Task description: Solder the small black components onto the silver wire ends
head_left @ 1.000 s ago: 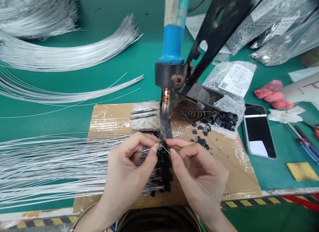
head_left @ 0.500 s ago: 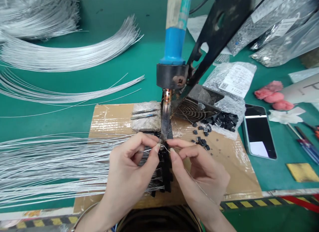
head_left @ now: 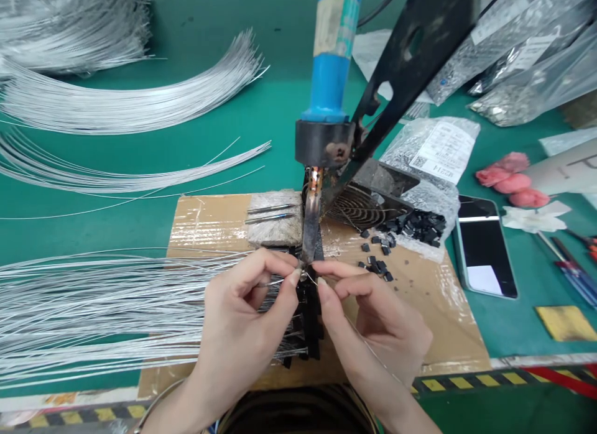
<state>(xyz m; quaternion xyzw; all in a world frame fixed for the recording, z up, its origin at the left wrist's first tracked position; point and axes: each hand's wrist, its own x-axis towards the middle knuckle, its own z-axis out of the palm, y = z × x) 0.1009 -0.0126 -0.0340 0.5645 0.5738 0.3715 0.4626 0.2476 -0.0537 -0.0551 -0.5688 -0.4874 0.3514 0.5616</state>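
Note:
A soldering iron [head_left: 329,79] with a blue handle hangs tip-down from a black bracket. Just below its tip, my left hand [head_left: 247,303] is closed in a pinch on the end of a thin wire, beside a small shiny metal piece [head_left: 303,275]. My right hand [head_left: 377,322] pinches a strand of solder wire [head_left: 313,280], whose end reaches toward the tip from the right; the rest trails over my palm. Black connectors [head_left: 308,325] stand in a row under my fingers. Many silvery wires [head_left: 107,303] stretch leftward, partly behind my left hand.
Cardboard [head_left: 438,322] lies beneath the work. Loose black pieces [head_left: 377,266] spill near a plastic bag [head_left: 438,154]. A coiled metal stand [head_left: 359,207], a phone [head_left: 487,247] and a yellow sponge [head_left: 566,322] are to the right. Wire bundles [head_left: 130,104] lie back left.
The soldering iron and its bracket appear shifted very slightly to the right. Both hands keep nearly the same pinch and place.

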